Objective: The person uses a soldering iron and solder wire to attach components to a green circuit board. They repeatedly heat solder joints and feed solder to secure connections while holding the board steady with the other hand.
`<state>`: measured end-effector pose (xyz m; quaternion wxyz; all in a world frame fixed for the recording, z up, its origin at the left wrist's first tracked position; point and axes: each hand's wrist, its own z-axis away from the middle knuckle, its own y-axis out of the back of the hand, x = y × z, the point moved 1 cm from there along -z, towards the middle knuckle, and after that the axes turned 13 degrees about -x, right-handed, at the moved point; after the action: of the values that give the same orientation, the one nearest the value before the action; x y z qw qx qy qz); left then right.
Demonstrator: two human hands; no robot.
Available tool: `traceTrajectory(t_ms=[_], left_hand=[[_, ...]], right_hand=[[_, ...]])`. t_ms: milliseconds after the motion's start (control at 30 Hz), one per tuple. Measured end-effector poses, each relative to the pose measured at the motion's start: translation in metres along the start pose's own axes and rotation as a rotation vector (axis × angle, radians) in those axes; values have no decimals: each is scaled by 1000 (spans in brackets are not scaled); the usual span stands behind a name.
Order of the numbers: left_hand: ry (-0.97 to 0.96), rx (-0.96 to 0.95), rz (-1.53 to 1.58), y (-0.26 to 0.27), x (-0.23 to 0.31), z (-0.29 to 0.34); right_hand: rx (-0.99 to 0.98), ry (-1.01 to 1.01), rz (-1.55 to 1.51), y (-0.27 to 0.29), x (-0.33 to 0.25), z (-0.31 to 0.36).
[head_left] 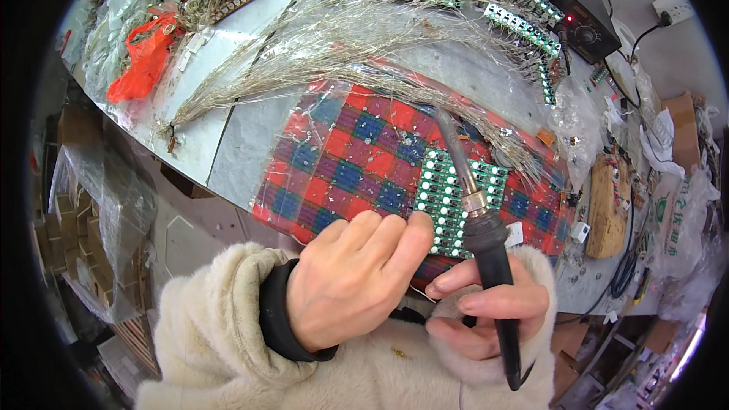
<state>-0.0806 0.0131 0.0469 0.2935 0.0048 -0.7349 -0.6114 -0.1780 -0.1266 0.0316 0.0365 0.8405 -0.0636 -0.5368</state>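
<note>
Head view, soldering iron (477, 206): right hand (486, 302) closed around black handle (488, 249); likely light, stiff; hold handle only
Green board (448, 216): on checked cloth (334, 175); probably light, brittle; hold edges
Left hand (357, 269): curled beside board; fingertips hidden, grip cannot be told

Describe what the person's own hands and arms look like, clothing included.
The left hand and right hand wear no gloves. The left sleeve is cream, thick and fluffy like plush, with a snug, smooth black cuff showing at the wrist. The right sleeve is the same cream plush. I see no markings on either sleeve.
</note>
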Motion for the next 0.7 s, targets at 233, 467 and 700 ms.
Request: traceTrajectory(t_ms=[233,467,700], left_hand=[[-60,-105,373,-4,0,0],[-53,-80,439,13,-20,-9],[61,-26,471,28,-49,-27]], right_hand=[[107,-22,49,-3,12,8],[119,-235,146,12,-8,6],[470,-254,252,30,-10,24]])
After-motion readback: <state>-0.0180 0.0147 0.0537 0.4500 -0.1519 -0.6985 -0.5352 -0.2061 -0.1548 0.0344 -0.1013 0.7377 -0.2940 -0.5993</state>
